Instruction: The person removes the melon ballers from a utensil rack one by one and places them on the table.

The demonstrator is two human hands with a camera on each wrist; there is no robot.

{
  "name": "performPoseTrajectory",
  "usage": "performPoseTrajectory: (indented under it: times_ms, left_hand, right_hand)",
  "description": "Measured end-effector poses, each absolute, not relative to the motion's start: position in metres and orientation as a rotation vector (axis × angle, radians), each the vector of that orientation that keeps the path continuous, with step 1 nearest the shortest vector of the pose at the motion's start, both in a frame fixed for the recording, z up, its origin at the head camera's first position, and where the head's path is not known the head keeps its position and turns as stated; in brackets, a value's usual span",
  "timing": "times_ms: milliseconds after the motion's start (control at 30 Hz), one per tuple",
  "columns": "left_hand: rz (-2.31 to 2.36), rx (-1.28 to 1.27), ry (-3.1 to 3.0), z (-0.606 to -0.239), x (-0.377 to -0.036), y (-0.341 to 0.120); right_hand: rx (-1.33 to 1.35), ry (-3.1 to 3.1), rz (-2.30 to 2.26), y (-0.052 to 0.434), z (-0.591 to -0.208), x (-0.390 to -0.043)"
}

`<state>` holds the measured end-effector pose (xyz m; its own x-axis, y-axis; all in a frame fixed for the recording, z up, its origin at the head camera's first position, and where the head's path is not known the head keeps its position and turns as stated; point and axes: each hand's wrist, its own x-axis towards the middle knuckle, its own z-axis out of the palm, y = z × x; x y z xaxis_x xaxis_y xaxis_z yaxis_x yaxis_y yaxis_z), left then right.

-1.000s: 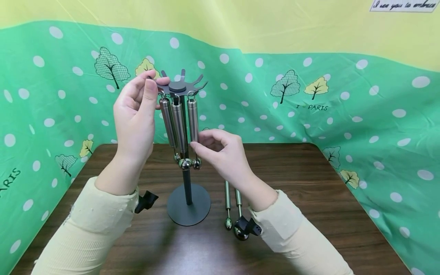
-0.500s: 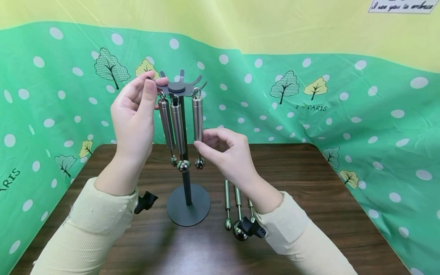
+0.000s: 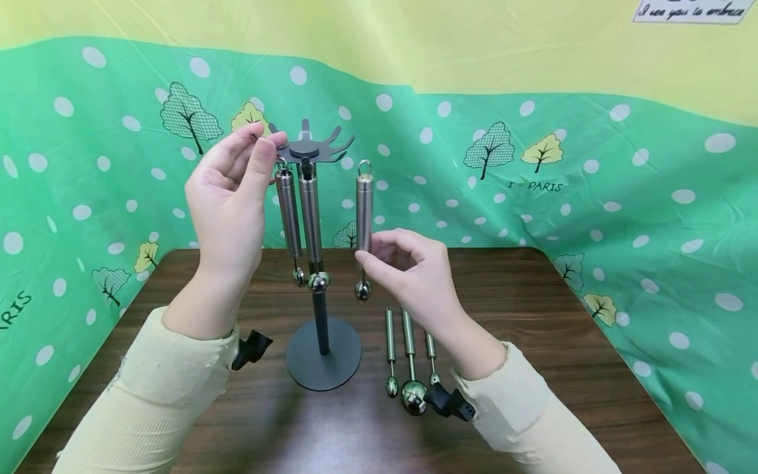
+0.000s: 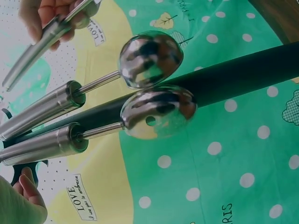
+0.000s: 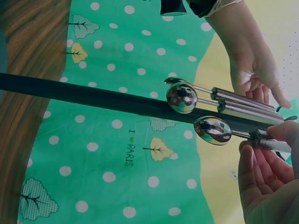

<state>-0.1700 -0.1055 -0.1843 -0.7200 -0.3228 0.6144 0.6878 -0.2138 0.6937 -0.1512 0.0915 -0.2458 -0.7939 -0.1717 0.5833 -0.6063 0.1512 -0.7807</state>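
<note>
A dark wooden table (image 3: 533,342) stands before a green cloth backdrop (image 3: 592,197) printed with white dots and trees. On the table is a black stand (image 3: 323,352) with a round base, an upright pole and a ring of hooks at the top. The left hand (image 3: 227,197) is raised to that hook ring, thumb and fingertips pinching its edge. Two steel scoops (image 3: 299,210) hang from the hooks. The right hand (image 3: 414,270) pinches the lower handle of a third, the held scoop (image 3: 364,224), upright and just right of the stand, clear of the hooks. Three more scoops (image 3: 408,359) lie side by side on the table, near the right wrist. The left wrist view alone shows the hanging scoops' hollow bowls (image 4: 156,112) close up against the pole. The right wrist view shows the held scoop's bowl (image 5: 213,129) beside them, the fingers curled round its handle.
</note>
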Motion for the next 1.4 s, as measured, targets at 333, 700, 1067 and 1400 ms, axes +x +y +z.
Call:
performPoseTrajectory:
  times_ms: [333, 700, 1067, 1400]
  left_hand:
    - [-2.038, -0.443, -1.324, -0.182, -0.168, -0.104]
    - [-2.025, -0.409, -1.307, -0.181, -0.165, -0.102]
    - [-2.034, -0.400, -1.261, -0.181, -0.162, -0.099]
    - [-2.051, -0.415, -1.295, -0.180, -0.161, -0.101]
  right_hand:
    - [0.636, -2.109, 1.683, 0.107, -0.254, -0.151]
    - [0.486, -2.159, 1.725, 0.123, -0.269, -0.151]
    - [0.406, -2.189, 1.726, 0.133, -0.277, -0.151]
    - [0.358, -2.214, 1.728, 0.142, -0.282, -0.152]
